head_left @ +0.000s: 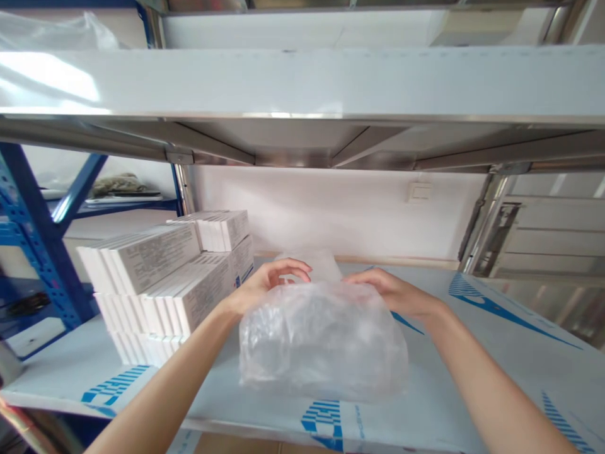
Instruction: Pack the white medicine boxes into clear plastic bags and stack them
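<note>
you're at a steel shelf [454,372] w/ blue-printed white film on it, white wall [321,208] behind w/ 1 switch [420,192]. 1 upper shelf [302,82] overhead, 1 blue rack [33,233] off to the left. white boxes [161,284] stacked on left of shelf, just beside your left hand [265,287], too many to count exactly. 1 clear bag [324,343] lies mid-shelf, bulging, between your hands, w/ 1 clear plastic piece [307,260] behind it. left fingers [293,268] curved, fairly wide, over bag's top left. right hand [392,293] on bag's top right, fingers [366,277] lying nearly flat. can't tell if either hand is gripping.
</note>
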`<state>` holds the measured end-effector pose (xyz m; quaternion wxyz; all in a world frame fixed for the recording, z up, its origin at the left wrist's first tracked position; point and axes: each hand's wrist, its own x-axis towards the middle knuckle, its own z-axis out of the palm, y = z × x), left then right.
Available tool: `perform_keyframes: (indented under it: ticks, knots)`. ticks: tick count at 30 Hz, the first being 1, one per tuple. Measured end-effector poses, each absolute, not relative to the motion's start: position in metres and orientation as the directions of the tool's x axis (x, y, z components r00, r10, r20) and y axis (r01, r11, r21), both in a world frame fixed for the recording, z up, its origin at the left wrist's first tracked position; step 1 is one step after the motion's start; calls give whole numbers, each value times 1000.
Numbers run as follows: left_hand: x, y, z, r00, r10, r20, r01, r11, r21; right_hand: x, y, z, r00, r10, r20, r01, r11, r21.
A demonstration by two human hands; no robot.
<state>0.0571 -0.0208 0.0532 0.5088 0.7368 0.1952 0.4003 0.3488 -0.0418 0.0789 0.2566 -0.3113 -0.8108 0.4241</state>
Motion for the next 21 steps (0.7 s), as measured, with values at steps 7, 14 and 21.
perform_keyframes:
  ticks: [7, 14, 21]
  knots:
    - [80, 1, 48, 540, 731, 417, -238, -342, 909, 361, -4, 53, -946, 310, 95, -61, 117, -991]
    - [92, 6, 26, 634, 700, 329, -279, -189, 941, 346, -1, 33, -606, 730, 317, -148, 288, -946]
    - [97, 3, 15, 578, 747, 330, -237, -233, 943, 294, -28, 28, -510, 649, 565, 287, 747, -599]
